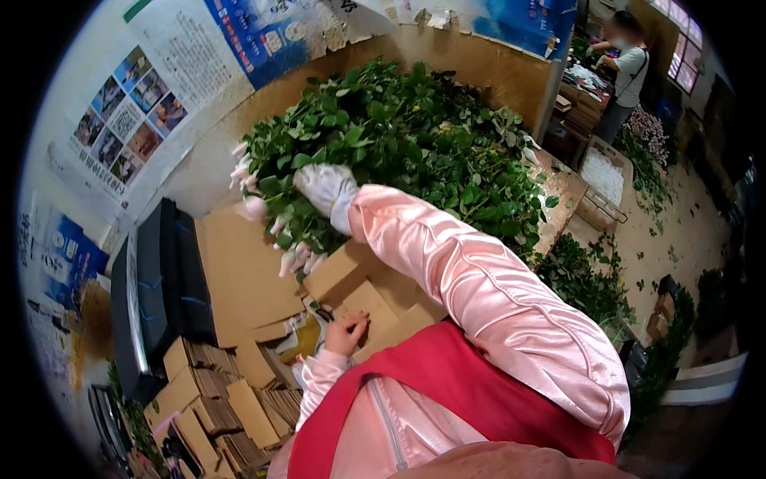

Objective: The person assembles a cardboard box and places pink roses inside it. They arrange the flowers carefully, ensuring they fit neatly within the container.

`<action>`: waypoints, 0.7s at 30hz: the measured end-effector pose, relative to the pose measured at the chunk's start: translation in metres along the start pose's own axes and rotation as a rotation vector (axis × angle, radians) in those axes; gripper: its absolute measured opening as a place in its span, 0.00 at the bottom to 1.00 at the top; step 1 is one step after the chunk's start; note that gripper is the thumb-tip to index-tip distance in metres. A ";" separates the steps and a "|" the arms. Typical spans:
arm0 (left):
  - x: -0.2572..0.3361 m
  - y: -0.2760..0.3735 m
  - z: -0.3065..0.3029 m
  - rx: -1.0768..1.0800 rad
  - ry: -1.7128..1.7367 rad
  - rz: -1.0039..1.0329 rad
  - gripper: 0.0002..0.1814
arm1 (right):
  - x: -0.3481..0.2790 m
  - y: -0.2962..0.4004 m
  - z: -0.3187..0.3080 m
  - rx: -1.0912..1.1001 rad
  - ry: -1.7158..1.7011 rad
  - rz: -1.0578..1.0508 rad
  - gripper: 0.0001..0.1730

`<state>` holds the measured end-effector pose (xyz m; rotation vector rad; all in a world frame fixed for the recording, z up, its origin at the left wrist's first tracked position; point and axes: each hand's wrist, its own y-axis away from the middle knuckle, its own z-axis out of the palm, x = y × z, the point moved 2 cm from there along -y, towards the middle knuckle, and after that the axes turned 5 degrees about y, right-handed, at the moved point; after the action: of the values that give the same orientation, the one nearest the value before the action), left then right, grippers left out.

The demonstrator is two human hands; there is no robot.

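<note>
My right hand (327, 182), in a pale work glove, reaches into the left side of a large heap of leafy green stems (413, 138). Leaves hide its fingertips, so I cannot tell whether it grips any. Pale pink flower heads, apparently roses (254, 206), poke out at the heap's left end. My bare left hand (346, 332) lies against a folded cardboard piece (380, 296) in front of my body. Its fingers are bent, and whether they pinch the cardboard is unclear. Beneath that piece, a flat cardboard sheet (245, 272) extends to the left.
Stacked folded cardboard (221, 401) stands at lower left, beside a black box-like object (161, 287). Posters cover the wall behind. To the right, a plastic crate (604, 173) holds white material, and leafy cuttings (589, 275) lie low. Another person (625, 72) stands at a far table.
</note>
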<state>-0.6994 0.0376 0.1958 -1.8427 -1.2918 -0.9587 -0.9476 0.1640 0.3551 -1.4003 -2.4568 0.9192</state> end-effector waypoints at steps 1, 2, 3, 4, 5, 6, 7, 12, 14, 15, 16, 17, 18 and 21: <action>0.001 -0.003 -0.001 -0.024 -0.026 0.006 0.08 | 0.004 -0.004 0.002 -0.083 0.140 0.028 0.09; 0.005 -0.005 -0.003 -0.015 -0.029 -0.021 0.08 | 0.004 -0.008 0.000 -0.161 0.282 0.055 0.08; 0.007 -0.005 -0.002 0.002 -0.039 -0.018 0.08 | -0.001 -0.009 -0.017 -0.155 0.270 -0.047 0.07; 0.008 -0.005 -0.001 0.019 -0.050 -0.015 0.08 | -0.004 -0.009 -0.002 0.017 0.253 -0.116 0.07; 0.008 -0.004 -0.001 0.047 -0.054 -0.019 0.08 | -0.014 -0.009 -0.013 -0.059 0.267 -0.123 0.07; 0.006 -0.001 0.002 0.075 -0.050 -0.027 0.08 | -0.021 -0.005 -0.024 -0.143 0.286 -0.133 0.08; 0.005 -0.001 0.005 0.105 -0.047 -0.036 0.08 | -0.014 -0.006 -0.014 -0.234 0.314 -0.079 0.08; 0.012 0.003 0.005 0.151 -0.030 0.005 0.06 | 0.036 0.020 0.043 -0.548 0.376 -0.129 0.07; 0.013 -0.001 0.006 0.154 -0.012 0.004 0.06 | 0.046 0.029 0.053 -0.771 0.361 -0.182 0.09; 0.016 -0.005 0.010 0.147 0.000 0.011 0.06 | 0.066 0.028 0.074 -0.918 0.351 -0.215 0.12; 0.017 -0.009 0.012 0.146 0.011 0.011 0.05 | 0.084 0.026 0.099 -1.068 0.336 -0.255 0.15; 0.012 0.008 0.004 0.187 -0.014 -0.052 0.05 | 0.031 0.001 0.055 -1.196 0.283 -0.384 0.23; 0.013 0.013 0.001 0.201 -0.017 -0.049 0.05 | 0.018 -0.014 0.031 -1.090 -0.013 -0.175 0.27; 0.016 0.005 0.007 0.208 0.039 -0.003 0.03 | 0.066 -0.028 0.066 -0.737 0.166 -0.123 0.28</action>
<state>-0.6897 0.0495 0.2051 -1.6560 -1.3184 -0.8246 -1.0320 0.1791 0.3093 -1.3901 -2.8254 -0.1684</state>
